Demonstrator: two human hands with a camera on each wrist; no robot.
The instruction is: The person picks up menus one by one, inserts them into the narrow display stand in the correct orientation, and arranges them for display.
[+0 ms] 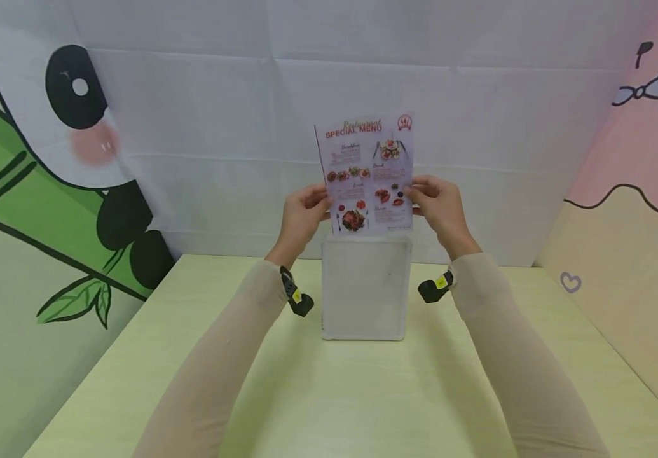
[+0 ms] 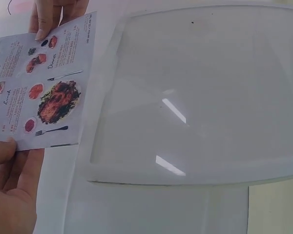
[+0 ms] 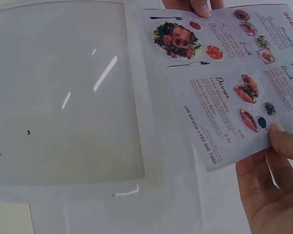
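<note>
Both hands hold up a printed restaurant menu sheet (image 1: 367,175), its text and food pictures facing me. My left hand (image 1: 304,216) pinches its left edge between thumb and fingers. On the opposite edge, my right hand (image 1: 438,208) pinches it the same way. The menu's lower edge is at the top of an upright white frame or stand (image 1: 365,289) with a clear, glossy front. In the left wrist view the menu (image 2: 44,87) lies beside the frame's rim (image 2: 100,97). Whether the sheet touches the frame, I cannot tell.
The frame stands on a pale yellow-green table (image 1: 329,394). Behind it hangs a creased white backdrop (image 1: 220,127). Painted panels with cartoon figures flank the table, a panda (image 1: 77,89) on the left and a pink figure (image 1: 637,146) on the right.
</note>
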